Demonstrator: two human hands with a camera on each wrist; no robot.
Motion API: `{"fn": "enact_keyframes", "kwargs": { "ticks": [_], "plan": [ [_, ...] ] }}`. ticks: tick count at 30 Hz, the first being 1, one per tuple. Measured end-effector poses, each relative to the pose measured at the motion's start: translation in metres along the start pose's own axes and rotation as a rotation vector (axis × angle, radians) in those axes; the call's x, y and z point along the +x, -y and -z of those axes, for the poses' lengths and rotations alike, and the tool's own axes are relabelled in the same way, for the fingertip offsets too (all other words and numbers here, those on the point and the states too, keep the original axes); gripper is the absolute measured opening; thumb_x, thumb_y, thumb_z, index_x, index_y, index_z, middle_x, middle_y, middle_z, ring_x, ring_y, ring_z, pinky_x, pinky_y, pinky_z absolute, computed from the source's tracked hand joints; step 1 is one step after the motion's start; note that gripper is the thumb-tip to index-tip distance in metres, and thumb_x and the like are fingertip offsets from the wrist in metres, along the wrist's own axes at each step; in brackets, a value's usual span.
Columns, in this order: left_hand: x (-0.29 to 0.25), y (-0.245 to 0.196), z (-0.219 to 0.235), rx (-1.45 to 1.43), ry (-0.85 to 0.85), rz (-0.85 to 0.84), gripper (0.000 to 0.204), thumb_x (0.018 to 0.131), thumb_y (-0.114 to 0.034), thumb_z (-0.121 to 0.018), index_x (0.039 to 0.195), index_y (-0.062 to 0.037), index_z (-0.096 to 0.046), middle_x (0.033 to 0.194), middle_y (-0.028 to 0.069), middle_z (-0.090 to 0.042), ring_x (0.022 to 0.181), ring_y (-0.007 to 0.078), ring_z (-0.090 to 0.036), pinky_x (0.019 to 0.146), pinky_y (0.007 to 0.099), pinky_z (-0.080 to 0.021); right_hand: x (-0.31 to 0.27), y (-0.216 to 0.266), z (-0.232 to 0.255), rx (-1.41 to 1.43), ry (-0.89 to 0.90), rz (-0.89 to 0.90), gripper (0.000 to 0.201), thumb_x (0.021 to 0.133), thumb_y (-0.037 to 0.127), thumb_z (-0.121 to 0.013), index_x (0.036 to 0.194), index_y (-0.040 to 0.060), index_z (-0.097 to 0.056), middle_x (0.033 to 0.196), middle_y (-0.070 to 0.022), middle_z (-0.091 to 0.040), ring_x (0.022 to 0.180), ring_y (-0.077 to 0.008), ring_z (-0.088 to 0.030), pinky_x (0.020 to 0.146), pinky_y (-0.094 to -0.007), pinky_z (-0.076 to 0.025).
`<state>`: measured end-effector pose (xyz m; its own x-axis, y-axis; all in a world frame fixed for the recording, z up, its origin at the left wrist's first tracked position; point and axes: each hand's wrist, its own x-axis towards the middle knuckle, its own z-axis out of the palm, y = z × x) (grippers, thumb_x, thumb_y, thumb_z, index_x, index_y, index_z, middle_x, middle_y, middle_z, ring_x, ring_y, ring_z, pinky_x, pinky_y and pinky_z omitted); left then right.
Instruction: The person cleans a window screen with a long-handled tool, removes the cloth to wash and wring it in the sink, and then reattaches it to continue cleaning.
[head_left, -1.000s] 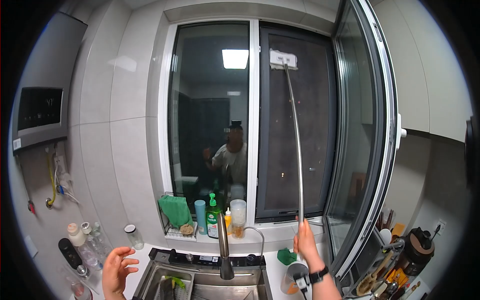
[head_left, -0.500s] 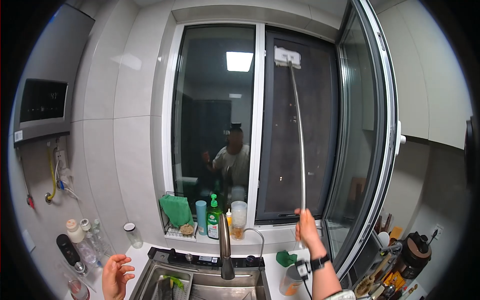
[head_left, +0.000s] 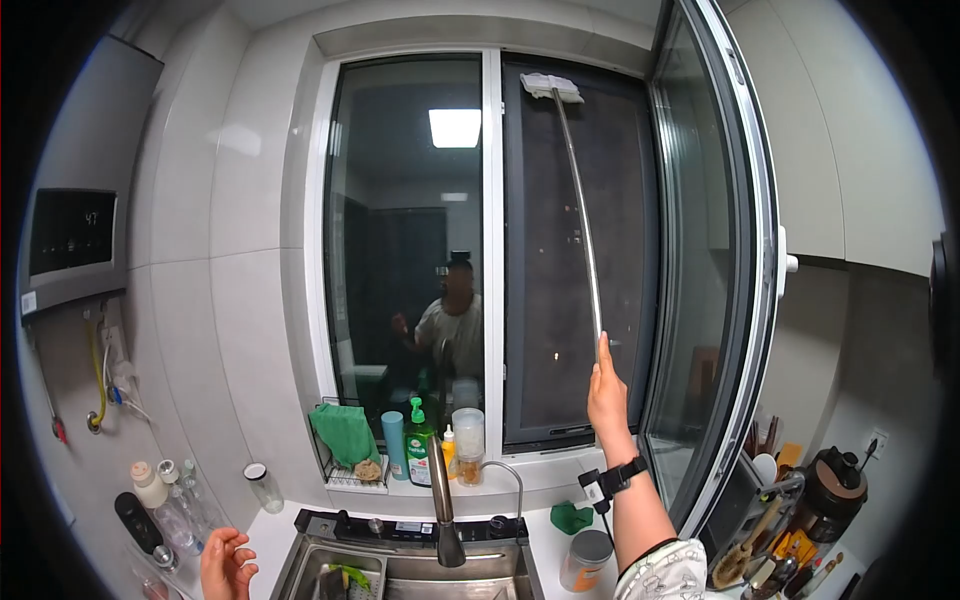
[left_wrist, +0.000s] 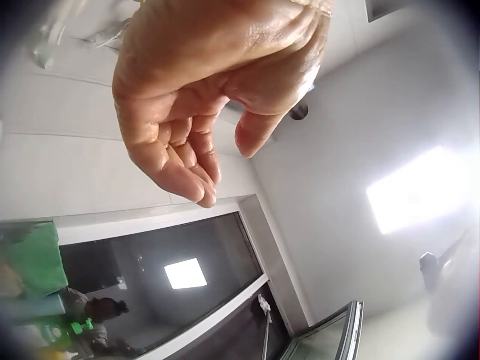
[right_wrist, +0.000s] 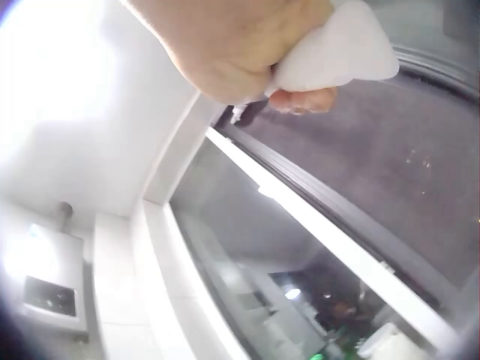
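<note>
Gripping the mop pole [head_left: 580, 210], right-hand fingers [head_left: 604, 378] press its pad [head_left: 551, 87] against the dark window [head_left: 575, 250] above the sink [head_left: 400, 575].

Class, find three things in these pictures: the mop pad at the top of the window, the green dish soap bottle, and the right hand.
mop pad [head_left: 551, 87], head view, middle of the white pad
green dish soap bottle [head_left: 421, 447], head view, its body
right hand [head_left: 606, 392], head view, back of the hand

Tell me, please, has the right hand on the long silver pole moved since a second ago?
Yes. The right hand has risen: it was level with the white window sill and is now well above it, against the dark screen pane.
</note>
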<state>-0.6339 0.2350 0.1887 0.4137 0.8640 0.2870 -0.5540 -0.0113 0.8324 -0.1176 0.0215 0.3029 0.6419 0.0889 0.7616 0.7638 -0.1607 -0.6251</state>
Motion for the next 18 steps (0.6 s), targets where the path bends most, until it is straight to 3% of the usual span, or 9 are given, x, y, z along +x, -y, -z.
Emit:
{"fn": "enact_keyframes", "kwargs": {
  "ticks": [1,2,6,14,18],
  "plan": [
    [-0.001,-0.003,0.002,0.007,0.005,0.004,0.035,0.091,-0.028,-0.049,0.116,-0.0044,-0.05,0.11,0.0069,-0.055,0.089,0.0146,-0.054,0.072,0.0244,-0.046,0.004,-0.01,0.001,-0.242,-0.08,0.21,0.056,0.091,0.011,-0.039,0.14,0.029,-0.015,0.063,-0.0149,-0.05,0.052,-0.0246,-0.053,0.058,-0.0268,-0.046],
    [-0.001,-0.004,0.006,0.0,-0.017,-0.017,0.035,0.091,-0.028,-0.049,0.116,-0.0044,-0.05,0.11,0.0071,-0.055,0.088,0.0145,-0.054,0.072,0.0241,-0.046,0.006,-0.017,0.008,-0.246,-0.057,0.097,0.056,0.09,0.01,-0.04,0.138,0.0295,-0.019,0.064,-0.0196,-0.048,0.057,-0.0302,-0.053,0.058,-0.0287,-0.044],
    [0.001,-0.006,0.019,-0.043,-0.033,-0.082,0.033,0.091,-0.027,-0.049,0.115,-0.0045,-0.051,0.108,0.0074,-0.056,0.086,0.0148,-0.054,0.07,0.0246,-0.046,0.02,-0.048,0.046,-0.403,-0.057,-0.098,0.051,0.092,0.021,-0.04,0.134,0.0428,-0.02,0.069,-0.0223,-0.057,0.069,-0.038,-0.059,0.062,-0.0463,-0.043],
    [0.001,-0.003,0.014,-0.11,-0.007,-0.096,0.03,0.09,-0.026,-0.051,0.111,-0.0046,-0.053,0.105,0.0071,-0.057,0.085,0.0153,-0.054,0.069,0.026,-0.046,0.028,-0.069,0.059,-0.502,-0.065,-0.22,0.052,0.092,0.028,-0.041,0.133,0.0466,-0.016,0.083,-0.0225,-0.06,0.082,-0.0389,-0.058,0.07,-0.0473,-0.046],
    [-0.019,-0.017,0.005,-0.066,-0.112,-0.121,0.03,0.089,-0.026,-0.052,0.11,-0.0049,-0.054,0.1,0.0054,-0.058,0.085,0.0144,-0.053,0.07,0.0255,-0.044,0.031,-0.067,0.07,-0.507,-0.094,-0.242,0.05,0.092,0.028,-0.04,0.134,0.0438,-0.017,0.086,-0.0223,-0.061,0.084,-0.0392,-0.059,0.072,-0.0473,-0.046]
  ]
}}
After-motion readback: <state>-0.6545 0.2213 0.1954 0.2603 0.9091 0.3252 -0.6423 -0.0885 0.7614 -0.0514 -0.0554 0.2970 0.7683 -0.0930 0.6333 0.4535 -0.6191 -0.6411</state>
